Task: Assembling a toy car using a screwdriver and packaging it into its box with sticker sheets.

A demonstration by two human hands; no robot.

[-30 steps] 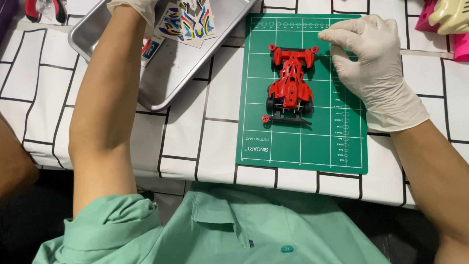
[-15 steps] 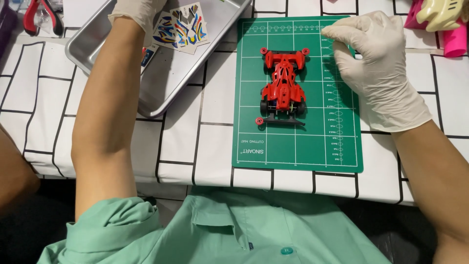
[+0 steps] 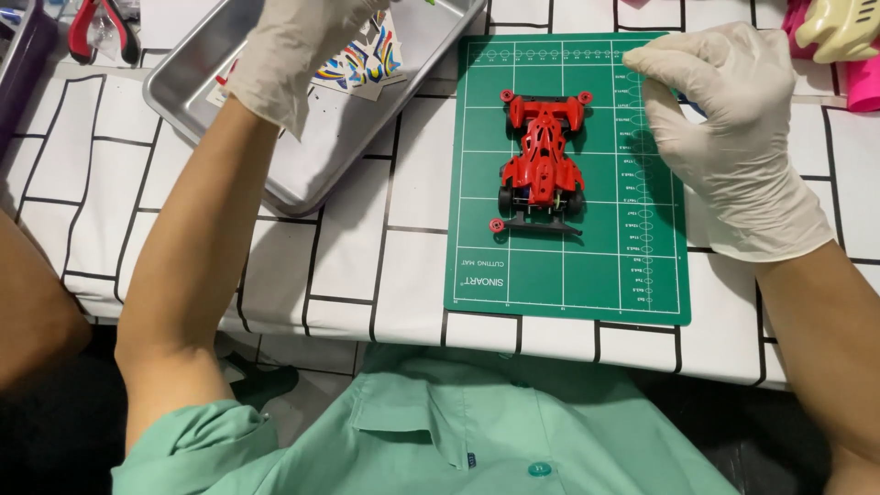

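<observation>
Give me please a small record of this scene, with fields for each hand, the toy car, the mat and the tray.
left hand: gloved, over the metal tray, by the sticker sheet; what it holds is hidden
right hand: gloved, fingertips pinched at the top right corner of the mat
toy car: red model racer, on the mat, untouched by either hand
mat: green cutting mat on a white tablecloth with black lines
tray: tilted across the mat's upper left
</observation>
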